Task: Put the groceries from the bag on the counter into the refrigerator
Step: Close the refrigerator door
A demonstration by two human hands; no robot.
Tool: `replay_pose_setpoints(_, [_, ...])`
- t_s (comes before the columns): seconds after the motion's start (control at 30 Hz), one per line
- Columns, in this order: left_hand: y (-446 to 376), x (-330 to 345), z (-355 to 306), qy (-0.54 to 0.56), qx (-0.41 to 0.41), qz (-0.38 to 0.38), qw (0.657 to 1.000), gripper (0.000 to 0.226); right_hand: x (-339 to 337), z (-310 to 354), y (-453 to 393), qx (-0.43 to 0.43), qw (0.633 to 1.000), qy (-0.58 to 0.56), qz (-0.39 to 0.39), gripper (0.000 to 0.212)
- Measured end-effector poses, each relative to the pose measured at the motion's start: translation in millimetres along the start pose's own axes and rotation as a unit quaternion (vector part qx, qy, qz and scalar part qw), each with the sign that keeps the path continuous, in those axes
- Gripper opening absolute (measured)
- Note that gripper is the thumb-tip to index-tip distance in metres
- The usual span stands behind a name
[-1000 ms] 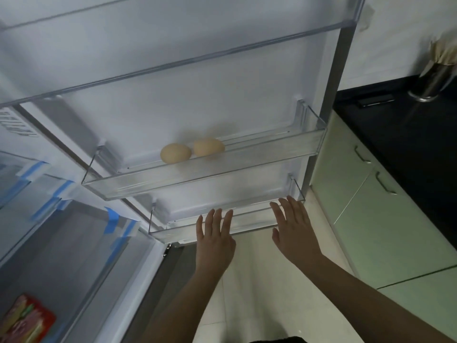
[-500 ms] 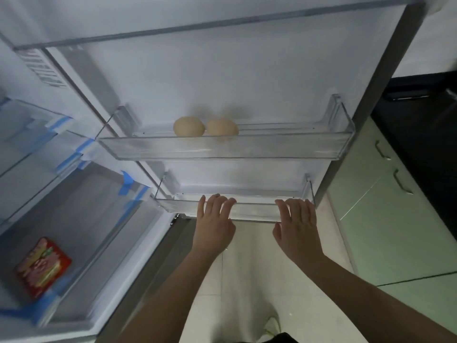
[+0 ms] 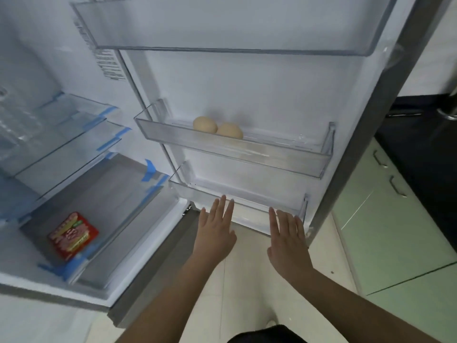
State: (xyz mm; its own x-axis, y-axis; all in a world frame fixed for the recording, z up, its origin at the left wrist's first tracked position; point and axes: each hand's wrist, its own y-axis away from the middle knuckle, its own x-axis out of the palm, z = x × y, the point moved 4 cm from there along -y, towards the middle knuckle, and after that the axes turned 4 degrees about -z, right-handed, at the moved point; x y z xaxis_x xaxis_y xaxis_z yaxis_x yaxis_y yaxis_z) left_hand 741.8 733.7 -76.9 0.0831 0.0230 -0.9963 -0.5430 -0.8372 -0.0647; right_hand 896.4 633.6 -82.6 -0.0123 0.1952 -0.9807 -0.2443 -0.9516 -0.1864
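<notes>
Refrigerator door [image 3: 247, 82] stands open, with two eggs [image 3: 217, 127] lying side by side and touching in its middle bin [image 3: 247, 154], toward that bin's left half. Below the middle bin, the left hand [image 3: 215, 233] and the right hand [image 3: 288, 240] are held flat with fingers straight and slightly spread, holding nothing, fingertips at the front edge of the bottom bin [image 3: 247, 201]. Left of the door, a red packet [image 3: 73, 235] lies in the drawer [image 3: 118, 194] inside the refrigerator.
</notes>
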Motion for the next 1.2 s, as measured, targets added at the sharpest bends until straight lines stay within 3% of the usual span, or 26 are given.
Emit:
replay_pose_setpoints(0.13, [58.3,-3.7,0.7,0.022,0.005,0.018,1.000,0.072,-7.3,24.2,24.3,-0.009,1.000,0.004,0.023,0.105])
replay_pose_setpoints(0.3, [140.8,-6.7,24.0,0.033,-0.031,0.031,0.998,0.066,-17.0,54.4,52.7,-0.046,0.996,0.025,0.065,0.099])
replay_pose_setpoints(0.47, [210.8,-9.5,22.5,0.082,-0.071,0.042,0.993,0.064,-40.9,87.2,70.8,-0.076,0.988,-0.071,0.114,0.086])
replay_pose_setpoints(0.7, [240.5,-15.0,7.8,0.091,-0.083,0.022,0.992,0.056,-71.8,95.7,123.8,-0.123,0.964,-0.236,0.006,0.044])
replay_pose_setpoints(0.9, [237.6,-17.9,-21.8,0.142,-0.050,0.021,0.988,0.047,-66.4,55.1,156.4,-0.025,0.941,-0.317,0.112,0.020])
replay_pose_setpoints(1.07, [233.0,-16.3,-53.9,0.186,-0.022,-0.003,0.982,0.041,-51.6,10.6,155.4,0.070,0.941,-0.312,0.108,0.013])
replay_pose_setpoints(1.2, [227.4,-17.4,-58.6,0.200,-0.067,-0.019,0.977,0.032,-58.1,6.4,135.5,0.080,0.926,-0.358,0.088,0.015])
